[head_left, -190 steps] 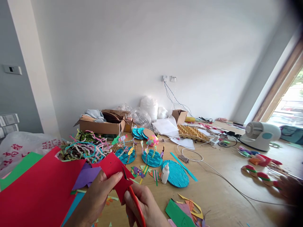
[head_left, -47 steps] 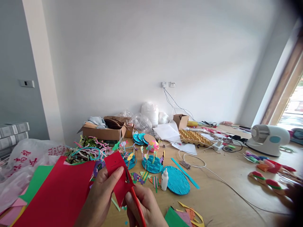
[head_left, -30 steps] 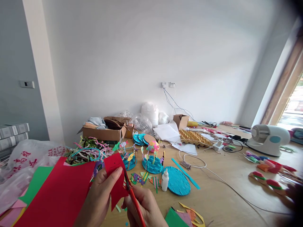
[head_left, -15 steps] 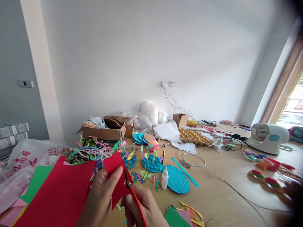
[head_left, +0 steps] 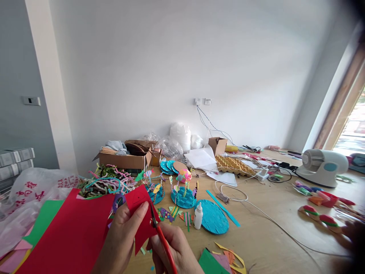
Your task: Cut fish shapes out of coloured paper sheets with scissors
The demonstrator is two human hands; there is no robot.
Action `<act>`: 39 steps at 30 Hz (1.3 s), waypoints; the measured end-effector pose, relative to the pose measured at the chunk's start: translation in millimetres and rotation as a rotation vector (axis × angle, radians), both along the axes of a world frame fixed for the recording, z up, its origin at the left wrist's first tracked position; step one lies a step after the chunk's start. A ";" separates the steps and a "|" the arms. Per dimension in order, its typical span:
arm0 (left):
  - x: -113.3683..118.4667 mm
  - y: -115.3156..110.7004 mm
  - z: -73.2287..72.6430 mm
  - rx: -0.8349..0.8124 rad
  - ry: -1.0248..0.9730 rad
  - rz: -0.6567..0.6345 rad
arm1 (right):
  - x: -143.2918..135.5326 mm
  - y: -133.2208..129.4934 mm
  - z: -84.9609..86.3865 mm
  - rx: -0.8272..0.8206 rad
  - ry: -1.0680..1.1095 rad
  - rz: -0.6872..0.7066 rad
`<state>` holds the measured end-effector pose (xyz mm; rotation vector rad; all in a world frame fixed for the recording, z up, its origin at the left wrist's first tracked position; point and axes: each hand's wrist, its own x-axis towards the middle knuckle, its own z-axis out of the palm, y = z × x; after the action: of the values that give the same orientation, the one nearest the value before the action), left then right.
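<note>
A small piece of red paper [head_left: 140,199] with faint pencil marks is pinched by my left hand [head_left: 125,224], thumb on top. My right hand [head_left: 171,245] is closed round red-handled scissors [head_left: 164,241]. Their dark blades lie at the right part of the red piece, at a cut in it. Left of my hands spreads a large red sheet [head_left: 71,232], over a green sheet [head_left: 45,219]. Just beyond my hands lie striped and dotted paper fish [head_left: 186,219], a white glue bottle [head_left: 198,216] and a round blue disc [head_left: 213,219].
Behind stand blue bases [head_left: 184,198] with fish on stems, a pile of pipe cleaners [head_left: 114,182] and a cardboard box [head_left: 122,160]. A white cable [head_left: 268,217] crosses the table [head_left: 256,239]. Toward the right is a white fan [head_left: 325,167]. Paper scraps [head_left: 213,262] lie at the front.
Very little differs. The red piece and the scissors blades have shifted only slightly; both hands keep their hold and place.
</note>
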<state>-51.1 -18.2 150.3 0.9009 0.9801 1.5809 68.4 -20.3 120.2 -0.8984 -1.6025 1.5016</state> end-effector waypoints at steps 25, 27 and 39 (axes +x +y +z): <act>-3.7 2.0 -4.3 -0.014 0.063 -0.037 | 0.9 2.8 -4.0 0.123 0.023 0.029; -3.6 2.3 -5.1 -0.011 0.064 -0.043 | 1.7 2.7 -2.3 0.105 0.010 0.032; -0.9 -2.1 -0.2 -0.027 0.049 0.011 | 0.5 -2.7 2.6 -0.002 0.018 0.010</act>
<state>-52.0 -20.3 150.1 0.9203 1.0405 1.5578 68.8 -23.0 122.8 -0.8762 -1.5952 1.5141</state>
